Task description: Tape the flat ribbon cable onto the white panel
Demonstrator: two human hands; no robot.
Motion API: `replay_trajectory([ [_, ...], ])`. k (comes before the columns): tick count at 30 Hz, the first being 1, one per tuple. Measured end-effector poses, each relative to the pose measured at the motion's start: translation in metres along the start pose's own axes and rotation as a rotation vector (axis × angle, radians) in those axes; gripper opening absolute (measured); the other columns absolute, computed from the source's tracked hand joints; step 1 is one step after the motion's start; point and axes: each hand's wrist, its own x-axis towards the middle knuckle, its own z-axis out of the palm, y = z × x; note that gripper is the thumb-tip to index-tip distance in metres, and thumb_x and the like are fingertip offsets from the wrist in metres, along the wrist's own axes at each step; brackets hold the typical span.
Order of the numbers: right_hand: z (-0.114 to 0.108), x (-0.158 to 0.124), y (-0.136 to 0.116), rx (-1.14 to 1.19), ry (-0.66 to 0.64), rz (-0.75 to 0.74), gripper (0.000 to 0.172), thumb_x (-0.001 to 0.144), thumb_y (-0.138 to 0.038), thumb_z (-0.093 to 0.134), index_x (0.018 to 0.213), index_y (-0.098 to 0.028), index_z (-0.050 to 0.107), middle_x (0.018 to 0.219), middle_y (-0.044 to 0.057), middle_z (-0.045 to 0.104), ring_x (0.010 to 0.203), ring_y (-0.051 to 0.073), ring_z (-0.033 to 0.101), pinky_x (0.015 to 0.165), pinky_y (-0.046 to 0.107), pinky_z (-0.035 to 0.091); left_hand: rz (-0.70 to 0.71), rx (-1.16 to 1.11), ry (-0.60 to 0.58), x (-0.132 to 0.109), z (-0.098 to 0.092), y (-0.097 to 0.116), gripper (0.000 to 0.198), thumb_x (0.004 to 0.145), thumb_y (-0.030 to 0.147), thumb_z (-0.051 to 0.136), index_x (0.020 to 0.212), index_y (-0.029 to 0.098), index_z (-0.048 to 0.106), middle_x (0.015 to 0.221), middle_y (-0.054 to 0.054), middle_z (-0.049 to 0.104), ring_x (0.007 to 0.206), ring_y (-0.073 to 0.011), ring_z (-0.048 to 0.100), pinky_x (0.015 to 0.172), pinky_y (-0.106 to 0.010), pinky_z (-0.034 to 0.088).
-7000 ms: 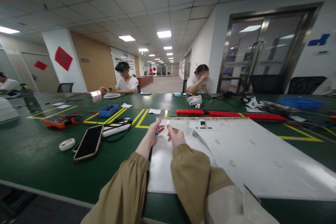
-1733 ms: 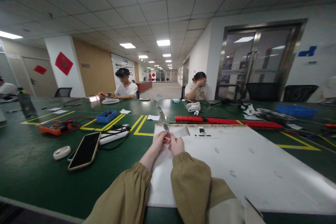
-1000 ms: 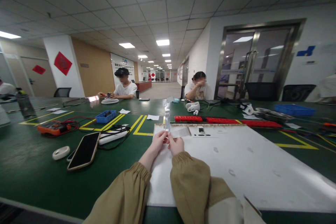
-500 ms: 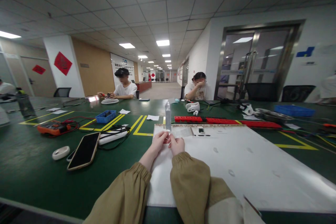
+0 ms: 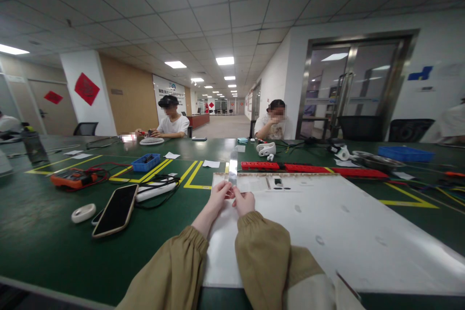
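Near the back left corner of a white board (image 5: pixel 290 242), both my hands come together around one narrow, shiny silvery strip (image 5: pixel 233 168). My left hand (image 5: pixel 219 196) pinches its lower end from the left. From the other side, my right hand (image 5: pixel 244 202) grips the same end with thumb and finger. The strip's far part sticks up past my fingertips, and its bottom end is hidden by them. I cannot make out what kind of strip it is. Beneath my hands lies the board's pale surface.
Left of the board lie a phone (image 5: pixel 115 210), a white ring-shaped object (image 5: pixel 83 213), a white power strip (image 5: pixel 156 188) and an orange multimeter (image 5: pixel 69 178). Red bars (image 5: pixel 308 168) run behind the board. Two people (image 5: pixel 174 121) sit across the green table (image 5: pixel 47 252).
The strip has tipped, so less of its length shows above my fingers and it catches more light. My hands have stayed almost in place, still pinching it.
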Motion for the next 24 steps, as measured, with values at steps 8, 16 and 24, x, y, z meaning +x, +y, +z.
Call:
replay_trajectory([
  [8, -0.0015, 0.0041, 0.0009, 0.013, 0.027, 0.055, 0.036, 0.068, -0.046, 0.061, 0.059, -0.011, 0.062, 0.044, 0.005, 0.058, 0.035, 0.012, 0.051, 0.040, 0.021, 0.038, -0.003, 0.011, 0.006, -0.0022, 0.0005, 0.0030, 0.039, 0.059, 0.050, 0.072, 0.066, 0.016, 0.055, 0.057, 0.002, 0.057, 0.052, -0.0094, 0.055, 0.050, -0.018, 0.036],
  [16, -0.0014, 0.0000, -0.0018, -0.053, -0.014, 0.023, 0.045, 0.072, -0.051, 0.055, 0.045, -0.015, 0.054, 0.037, 0.003, 0.052, 0.034, 0.012, 0.050, 0.041, 0.022, 0.038, 0.000, -0.020, -0.050, -0.0053, 0.0028, 0.0062, 0.040, 0.058, 0.051, 0.072, 0.067, 0.016, 0.055, 0.054, 0.003, 0.053, 0.047, -0.0084, 0.050, 0.047, -0.018, 0.037],
  [24, 0.0008, 0.0002, 0.0010, 0.002, -0.049, -0.001, 0.050, 0.076, -0.054, 0.049, 0.042, -0.017, 0.050, 0.034, 0.001, 0.046, 0.034, 0.012, 0.047, 0.044, 0.022, 0.039, -0.036, -0.048, -0.063, -0.0055, 0.0024, 0.0043, 0.039, 0.059, 0.049, 0.072, 0.070, 0.016, 0.056, 0.052, 0.004, 0.050, 0.045, -0.0084, 0.048, 0.045, -0.018, 0.035],
])
